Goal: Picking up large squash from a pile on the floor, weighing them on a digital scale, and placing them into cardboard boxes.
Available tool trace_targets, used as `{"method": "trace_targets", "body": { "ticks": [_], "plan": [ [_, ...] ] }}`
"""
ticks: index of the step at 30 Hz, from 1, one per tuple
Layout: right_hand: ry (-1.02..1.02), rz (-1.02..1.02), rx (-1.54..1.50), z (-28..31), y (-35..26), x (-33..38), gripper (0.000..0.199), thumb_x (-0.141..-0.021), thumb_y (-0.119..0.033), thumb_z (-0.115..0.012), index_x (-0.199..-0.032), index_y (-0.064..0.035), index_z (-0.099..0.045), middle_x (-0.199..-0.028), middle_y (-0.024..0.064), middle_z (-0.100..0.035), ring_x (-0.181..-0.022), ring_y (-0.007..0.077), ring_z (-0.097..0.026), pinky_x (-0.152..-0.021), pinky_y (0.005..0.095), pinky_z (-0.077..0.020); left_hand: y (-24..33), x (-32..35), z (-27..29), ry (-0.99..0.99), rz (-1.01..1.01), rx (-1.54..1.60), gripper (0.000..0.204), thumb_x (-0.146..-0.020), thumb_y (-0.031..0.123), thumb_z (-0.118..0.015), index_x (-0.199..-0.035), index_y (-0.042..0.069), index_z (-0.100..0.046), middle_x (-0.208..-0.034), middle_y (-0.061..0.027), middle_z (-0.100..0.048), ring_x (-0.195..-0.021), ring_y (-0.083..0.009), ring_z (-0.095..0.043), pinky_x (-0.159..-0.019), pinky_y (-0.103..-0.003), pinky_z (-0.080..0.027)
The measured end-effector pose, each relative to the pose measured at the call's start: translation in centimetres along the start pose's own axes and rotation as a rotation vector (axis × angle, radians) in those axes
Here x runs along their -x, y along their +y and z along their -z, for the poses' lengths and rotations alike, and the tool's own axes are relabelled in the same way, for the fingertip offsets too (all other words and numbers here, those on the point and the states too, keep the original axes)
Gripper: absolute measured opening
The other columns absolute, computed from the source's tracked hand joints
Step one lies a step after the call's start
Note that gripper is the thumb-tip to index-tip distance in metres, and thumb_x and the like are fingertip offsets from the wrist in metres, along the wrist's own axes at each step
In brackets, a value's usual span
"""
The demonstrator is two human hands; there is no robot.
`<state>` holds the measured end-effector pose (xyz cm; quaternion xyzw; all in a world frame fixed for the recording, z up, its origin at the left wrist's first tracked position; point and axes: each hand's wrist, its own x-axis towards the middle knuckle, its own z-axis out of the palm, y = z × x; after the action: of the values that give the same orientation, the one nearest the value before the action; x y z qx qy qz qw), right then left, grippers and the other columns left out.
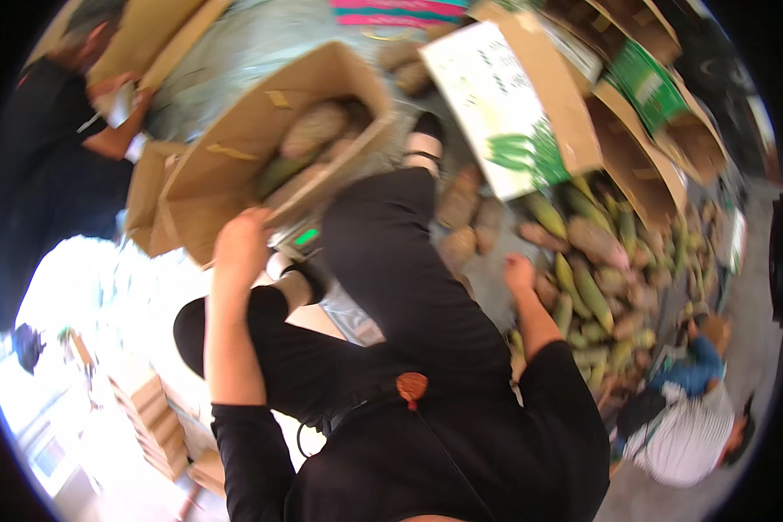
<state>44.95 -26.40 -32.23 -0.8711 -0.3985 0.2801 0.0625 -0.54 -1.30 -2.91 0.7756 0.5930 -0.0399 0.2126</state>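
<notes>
An open cardboard box (pixel 183 196) stands tilted in front of me on the left. Inside lie a few large brown, oblong vegetables (pixel 313 130) and a long green one (pixel 280 174). My left hand (pixel 242 239) is closed on the near rim of this box, slightly blurred. A device with a lit green display (pixel 307 236) shows beside the box's near edge. Low on my right, my right hand (pixel 520 274) is closed, with nothing visible in it. It is nearest to a heap of green and brown oblong vegetables (pixel 587 291).
A white and green printed carton (pixel 496 109) lies beyond the heap, with open cardboard boxes (pixel 639 161) to its right. Several brown vegetables (pixel 461 200) lie by my foot. One person (pixel 52 165) works at the far left, another (pixel 683 435) at the lower right. Stacked cartons (pixel 152 422) stand lower left.
</notes>
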Motion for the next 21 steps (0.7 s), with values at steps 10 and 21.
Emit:
{"method": "trace_targets", "body": {
  "ticks": [10, 21],
  "plan": [
    [0.211, 0.044, 0.407, 11.7, -3.0, -9.1, 0.066, -0.072, -0.01, -0.064, -0.134, -0.0096, -0.039, -0.135, 0.0154, -0.043, -0.118, 0.0376, -0.045, -0.097, 0.0443, -0.0417, 0.7, 0.6, 0.5, 0.028, 0.057, 0.034, 0.022, -0.078, 0.007, -0.061, -0.1, 0.005, -0.066, -0.095, -0.0164, -0.063, -0.092, -0.0344, -0.061, -0.082, -0.043, -0.048],
    [-0.027, -0.188, 0.534, 10.5, -6.1, -8.1, 0.065, -0.066, -0.032, -0.078, -0.118, -0.0057, -0.049, -0.119, 0.0169, -0.051, -0.115, 0.0358, -0.049, -0.091, 0.0445, -0.0485, 0.8, 0.3, 0.2, 0.027, 0.086, 0.049, 0.023, -0.077, 0.005, -0.06, -0.099, 0.003, -0.067, -0.096, -0.0166, -0.064, -0.092, -0.0353, -0.06, -0.083, -0.043, -0.048]
  ]
}}
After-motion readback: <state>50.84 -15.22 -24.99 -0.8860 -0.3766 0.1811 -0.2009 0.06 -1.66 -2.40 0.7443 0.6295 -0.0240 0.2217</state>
